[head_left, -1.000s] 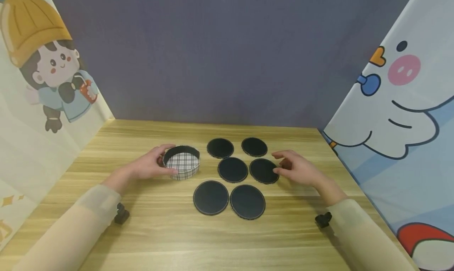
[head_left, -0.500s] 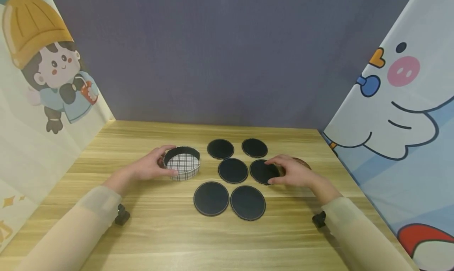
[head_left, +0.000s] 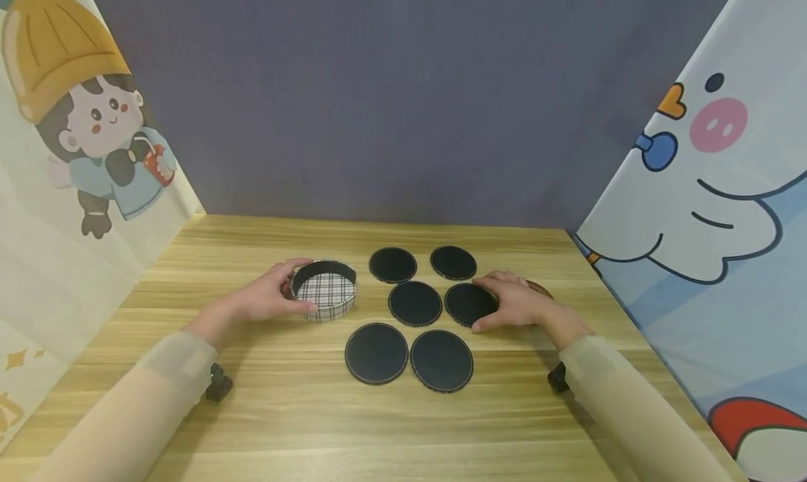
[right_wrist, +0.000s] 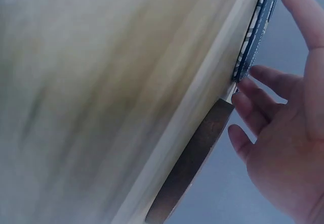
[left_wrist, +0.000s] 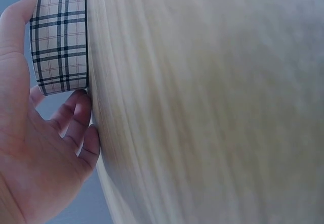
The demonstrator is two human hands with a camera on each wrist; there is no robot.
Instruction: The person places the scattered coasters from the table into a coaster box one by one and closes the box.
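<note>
Wood-grain tabletop [head_left: 302, 412] fills the lower view, hemmed by a grey-purple back wall [head_left: 403, 97] and two cartoon-printed cloth panels, one on the left [head_left: 76, 139] and one on the right [head_left: 712, 188]; no readable writing shows on any of them. Taking the plaid round tin [head_left: 325, 290] as the landmark, it stands open and upright left of centre, with bare wood all around it towards the left panel and the near edge. The left hand [head_left: 267, 298] curls round the tin's left wall, thumb at the rim and fingers low on the side, as the left wrist view also shows [left_wrist: 61, 42]. Right of the tin lie six black round coasters in three pairs: a far pair [head_left: 393, 265], a middle pair [head_left: 415, 303] and a near pair [head_left: 377, 352], close together but mostly apart. The right hand [head_left: 513, 305] rests at the right edge of the outer middle coaster [head_left: 469, 304], fingers bent round its rim; the right wrist view shows fingertips [right_wrist: 248, 90] at that edge. A brown disc [head_left: 539, 286] peeks out behind this hand.
</note>
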